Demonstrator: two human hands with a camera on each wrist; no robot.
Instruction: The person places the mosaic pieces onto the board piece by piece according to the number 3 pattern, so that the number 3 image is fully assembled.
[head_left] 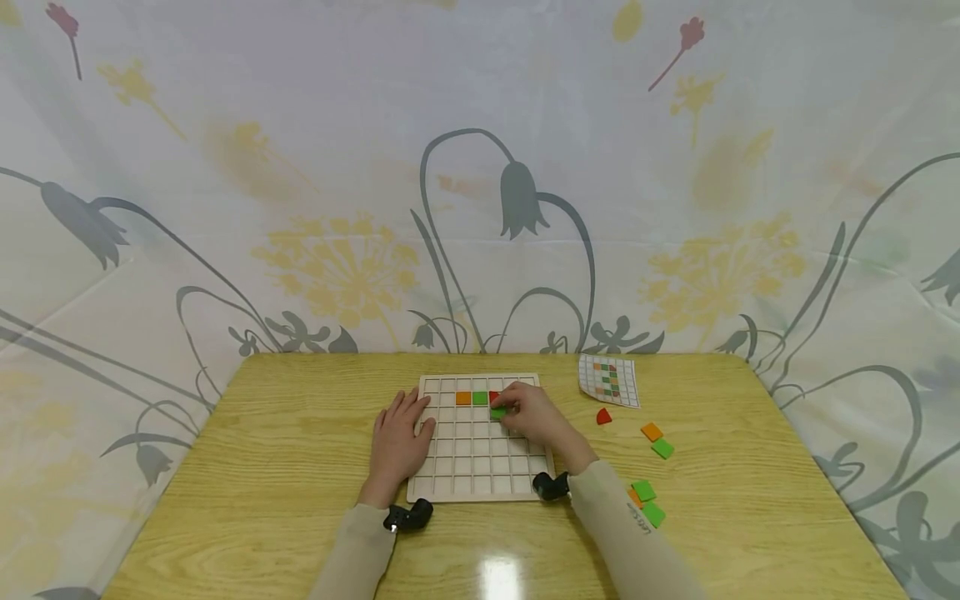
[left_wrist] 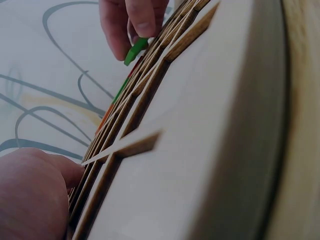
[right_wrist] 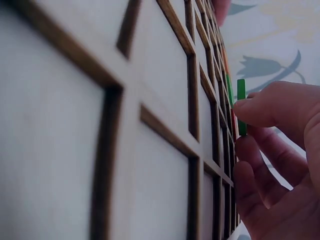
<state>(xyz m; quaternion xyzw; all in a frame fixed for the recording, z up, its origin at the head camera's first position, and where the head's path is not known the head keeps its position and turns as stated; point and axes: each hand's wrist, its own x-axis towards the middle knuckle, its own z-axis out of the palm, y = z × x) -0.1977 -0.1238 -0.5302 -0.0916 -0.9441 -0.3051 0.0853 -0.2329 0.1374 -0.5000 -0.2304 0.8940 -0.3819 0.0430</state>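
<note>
A pale wooden grid board point(head_left: 472, 490) lies on the table. In its second row from the back sit an orange tile point(head_left: 463, 398), a green tile point(head_left: 480, 398) and a red piece point(head_left: 493, 397) partly covered by fingers. My right hand point(head_left: 534, 414) pinches another green square tile point(right_wrist: 242, 107) between thumb and fingers, close over the board just in front of the red piece. In the left wrist view this tile is tilted above the grid. My left hand point(head_left: 401, 442) rests on the board's left edge with its fingers spread.
Behind the board to the right lies a paper pattern sheet point(head_left: 608, 381) with coloured squares. A red quarter-round piece point(head_left: 603, 416) is near it. Farther right are an orange tile point(head_left: 652, 432) and a green tile point(head_left: 663, 449). More tiles point(head_left: 644, 490) lie beside my right sleeve.
</note>
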